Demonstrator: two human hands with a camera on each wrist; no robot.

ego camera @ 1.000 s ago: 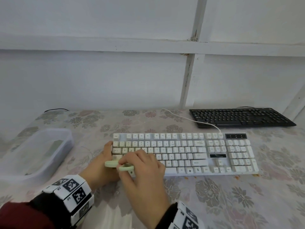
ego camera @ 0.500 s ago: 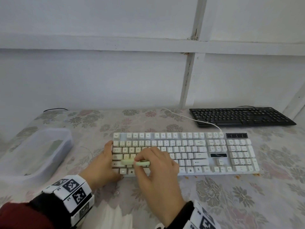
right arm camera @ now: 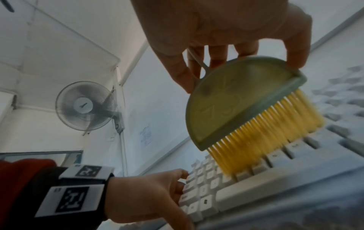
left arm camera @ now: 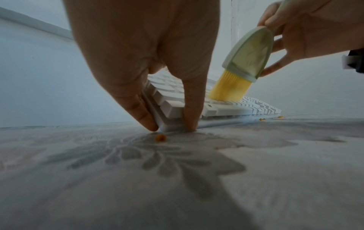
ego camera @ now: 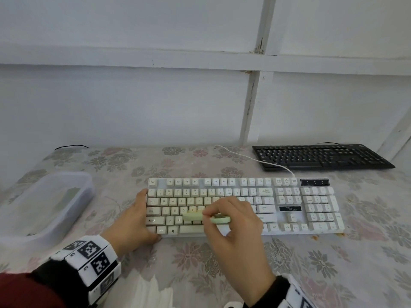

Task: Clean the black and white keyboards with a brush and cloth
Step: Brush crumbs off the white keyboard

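There are a pale green brush (right arm camera: 226, 101) with yellow bristles (right arm camera: 265, 132), a white keyboard (ego camera: 289, 196), a black keyboard (ego camera: 322, 156) at upper right, a pale tablecloth (ego camera: 311, 274) with pink and grey flowers, a dark red sleeve (ego camera: 17, 292) and orange crumbs (left arm camera: 161, 137).

On table (ego camera: 333, 270): near keyboard (ego camera: 311, 203) centre; second keyboard (ego camera: 320, 156) behind it, right; tub (ego camera: 69, 218) left; brush (ego camera: 205, 217) on near keyboard
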